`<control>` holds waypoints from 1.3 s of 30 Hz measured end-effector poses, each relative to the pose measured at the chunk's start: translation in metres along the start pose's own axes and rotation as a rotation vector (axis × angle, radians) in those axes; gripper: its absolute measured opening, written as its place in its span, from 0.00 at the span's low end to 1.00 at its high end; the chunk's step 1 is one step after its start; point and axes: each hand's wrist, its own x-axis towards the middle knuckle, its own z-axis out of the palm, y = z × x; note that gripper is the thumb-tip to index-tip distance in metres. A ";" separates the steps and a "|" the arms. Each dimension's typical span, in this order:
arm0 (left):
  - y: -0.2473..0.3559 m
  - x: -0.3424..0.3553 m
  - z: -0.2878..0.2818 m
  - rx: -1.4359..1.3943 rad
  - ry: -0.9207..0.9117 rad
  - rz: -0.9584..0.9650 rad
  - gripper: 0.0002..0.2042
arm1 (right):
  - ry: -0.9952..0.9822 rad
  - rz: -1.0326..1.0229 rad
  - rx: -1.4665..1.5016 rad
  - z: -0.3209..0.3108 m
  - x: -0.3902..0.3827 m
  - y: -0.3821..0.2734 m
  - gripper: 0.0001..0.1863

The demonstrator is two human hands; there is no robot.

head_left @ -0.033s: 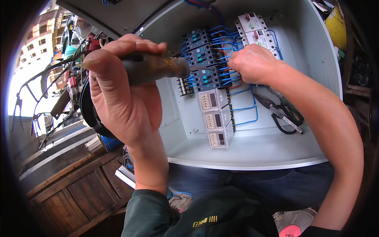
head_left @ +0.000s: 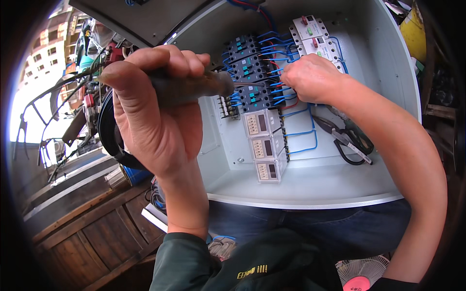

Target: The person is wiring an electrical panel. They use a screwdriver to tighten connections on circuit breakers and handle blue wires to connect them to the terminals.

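Note:
My left hand (head_left: 160, 111) is wrapped round the dark, worn handle of a screwdriver (head_left: 194, 88). Its thin shaft points right, the tip reaching the lowest of three black contactors (head_left: 255, 98). On the contactors' right side my right hand (head_left: 310, 77) is closed in a pinch among blue wires (head_left: 277, 59). One of these runs in under its fingertips, which are partly hidden. Below the contactors stand three clear-cased timer relays (head_left: 263, 148) in a column. White circuit breakers (head_left: 310, 34) with red levers sit beyond my right hand.
A grey metal enclosure (head_left: 310, 200) surrounds the parts, its near edge by my lap. Black-handled pliers (head_left: 347, 140) lie inside at the right. A small terminal block (head_left: 226, 107) is left of the contactors. Wooden panelling (head_left: 97, 242) is at lower left, a fan (head_left: 361, 271) at lower right.
The fingers of my left hand have curled further over the screwdriver handle, and the hand has turned slightly. My right hand stays where it was.

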 end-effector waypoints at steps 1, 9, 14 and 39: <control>0.000 0.009 -0.006 -0.133 -0.227 0.015 0.28 | 0.009 -0.008 -0.006 0.000 0.000 0.000 0.09; -0.010 0.000 -0.003 0.150 0.258 0.128 0.27 | 0.025 -0.103 -0.044 0.002 0.002 0.005 0.08; -0.005 -0.007 0.008 -0.032 0.044 0.100 0.26 | 0.011 -0.125 -0.116 0.006 0.004 0.003 0.07; -0.010 -0.008 0.019 -0.068 0.377 -0.059 0.22 | 0.014 -0.019 -0.033 -0.002 0.003 -0.002 0.08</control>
